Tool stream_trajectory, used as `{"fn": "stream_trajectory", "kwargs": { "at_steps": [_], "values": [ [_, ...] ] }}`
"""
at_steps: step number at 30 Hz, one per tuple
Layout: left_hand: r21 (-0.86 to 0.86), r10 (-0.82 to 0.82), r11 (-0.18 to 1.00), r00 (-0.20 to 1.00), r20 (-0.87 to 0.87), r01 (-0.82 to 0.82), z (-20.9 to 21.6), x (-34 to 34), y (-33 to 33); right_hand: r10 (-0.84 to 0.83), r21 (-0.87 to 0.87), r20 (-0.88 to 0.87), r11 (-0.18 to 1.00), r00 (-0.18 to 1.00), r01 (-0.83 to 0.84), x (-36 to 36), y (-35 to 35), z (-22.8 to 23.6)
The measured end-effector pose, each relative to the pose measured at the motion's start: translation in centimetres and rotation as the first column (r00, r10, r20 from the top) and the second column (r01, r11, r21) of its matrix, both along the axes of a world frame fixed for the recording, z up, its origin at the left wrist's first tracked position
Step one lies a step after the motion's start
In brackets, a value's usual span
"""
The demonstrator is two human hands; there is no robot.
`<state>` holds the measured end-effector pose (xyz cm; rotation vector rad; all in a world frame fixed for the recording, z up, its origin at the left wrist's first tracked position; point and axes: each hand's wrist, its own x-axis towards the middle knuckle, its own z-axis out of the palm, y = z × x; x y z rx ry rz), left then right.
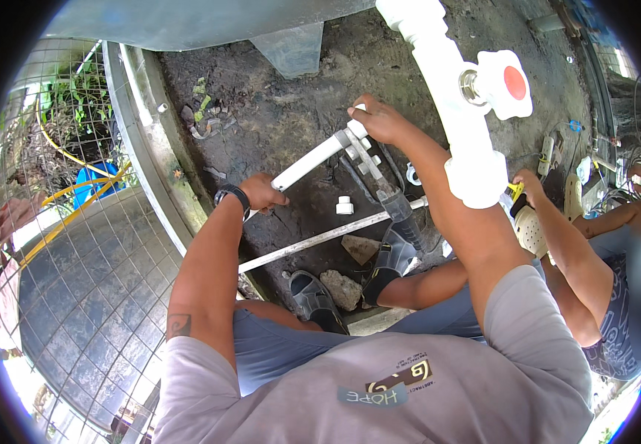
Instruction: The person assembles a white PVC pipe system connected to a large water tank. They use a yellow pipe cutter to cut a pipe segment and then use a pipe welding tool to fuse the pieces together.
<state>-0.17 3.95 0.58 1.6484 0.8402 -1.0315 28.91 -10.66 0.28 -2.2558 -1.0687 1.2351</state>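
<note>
My left hand (261, 192) is wrapped around a white plastic pipe (309, 161), near its lower left end. The pipe slants up to a pipe welding iron (366, 157), a flat metal plate with round sockets and a dark handle (404, 220). On the plate's other side, my right hand (380, 120) grips a white pipe fitting (358, 127), its fingers curled over the top. Pipe and fitting both meet the same socket area of the iron; how deep they sit cannot be seen. A loose white fitting (344, 205) lies on the ground below the pipe.
Close overhead, a thick white pipe with a valve (509, 83) crosses the upper right. A long thin white pipe (313, 241) lies before my shoes, by stones (341, 289). Wire mesh (84, 244) stands left. Another person's hand (529, 185) holds something yellow at right.
</note>
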Motion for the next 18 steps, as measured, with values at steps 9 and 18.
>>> {"fn": "stream_trajectory", "kwargs": {
  "at_steps": [9,18],
  "values": [
    [0.374,-0.106,0.926,0.982,0.153,0.041,0.2,-0.3,-1.8,0.027,0.059,-0.001,0.998,1.000,-0.027,0.5,-0.4,1.1],
    [0.607,-0.139,0.793,0.984,0.111,0.044,2.2,0.2,-4.1,-0.026,-0.030,-0.006,0.999,1.000,0.026,0.6,-0.2,1.3]
  ]
}}
